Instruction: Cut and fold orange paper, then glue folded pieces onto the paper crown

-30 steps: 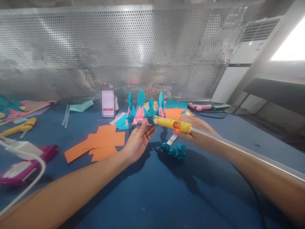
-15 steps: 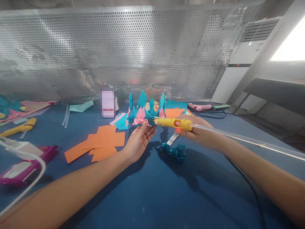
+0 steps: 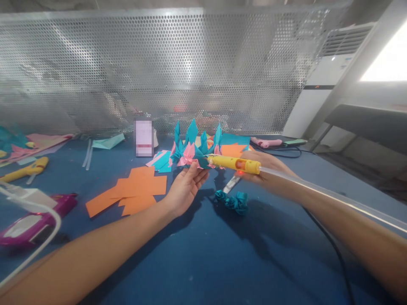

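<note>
A perforated metal screen (image 3: 127, 55) fills the upper frame behind a blue worktop (image 3: 190, 262). At the centre, clear of the surface, one blue-and-pink folded paper piece (image 3: 199, 151) is pinched at its lower edge by the left hand (image 3: 184, 190), thumb in front, fingers underneath. The right hand (image 3: 276, 163) is wrapped around a yellow glue gun (image 3: 233, 162), its fingers partly hidden; a long clear stick (image 3: 318, 190) runs from its rear toward the right edge. The nozzle meets the piece's lower right, so gluing there seems the step in hand. The next move appears to call for a steady left hand, with fingertips kept off the hot tip.

Counted: four tall blue points (image 3: 192, 130) on the piece; a second yellow gun (image 3: 40, 166) at left; one pink gun (image 3: 270, 142) at upper right; two loose translucent strips (image 3: 89, 154) at upper left; at least three orange sheets (image 3: 140, 186), overlapping left of centre. The blue rosettes (image 3: 237, 203) below centre crowd too closely to count.
</note>
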`<state>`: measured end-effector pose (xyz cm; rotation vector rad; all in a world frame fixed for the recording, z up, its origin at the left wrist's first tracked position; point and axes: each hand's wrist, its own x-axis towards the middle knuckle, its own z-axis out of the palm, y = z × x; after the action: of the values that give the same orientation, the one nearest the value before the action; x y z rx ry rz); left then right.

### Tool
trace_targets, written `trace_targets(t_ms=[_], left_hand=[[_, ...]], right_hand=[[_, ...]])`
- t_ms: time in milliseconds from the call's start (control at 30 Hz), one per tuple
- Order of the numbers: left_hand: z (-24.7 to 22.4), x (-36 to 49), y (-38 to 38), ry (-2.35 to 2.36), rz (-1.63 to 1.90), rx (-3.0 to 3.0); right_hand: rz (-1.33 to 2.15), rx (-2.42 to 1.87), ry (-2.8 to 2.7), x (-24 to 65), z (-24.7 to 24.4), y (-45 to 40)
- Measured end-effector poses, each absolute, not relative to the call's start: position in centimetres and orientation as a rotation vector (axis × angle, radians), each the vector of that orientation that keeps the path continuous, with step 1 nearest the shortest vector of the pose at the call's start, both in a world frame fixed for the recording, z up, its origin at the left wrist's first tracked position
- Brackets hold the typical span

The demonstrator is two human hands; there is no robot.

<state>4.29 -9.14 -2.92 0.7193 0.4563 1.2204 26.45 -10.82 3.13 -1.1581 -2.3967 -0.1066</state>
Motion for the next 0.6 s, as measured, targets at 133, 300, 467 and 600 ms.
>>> trace_targets(t_ms=[133,300,467,600], left_hand=[[-3.08,4.27,-8.97,0.449,1.220,0.717],[-3.04,4.26,-8.91,0.435,1.219,0.736],[-2.91,4.26,-9.00,0.445,1.225,0.752],[-2.88,4.35,-9.00,0.444,1.226,0.748]], right_hand=[[-0.070,-1.147,-2.427,26.61,3.10,-10.67],[-0.067,-1.134,-2.447,26.52,3.10,-10.62],[0.014,-1.133,-2.439,26.44,3.65,-10.81],[0.072,-1.136,-2.435,26.38,3.88,-10.99]])
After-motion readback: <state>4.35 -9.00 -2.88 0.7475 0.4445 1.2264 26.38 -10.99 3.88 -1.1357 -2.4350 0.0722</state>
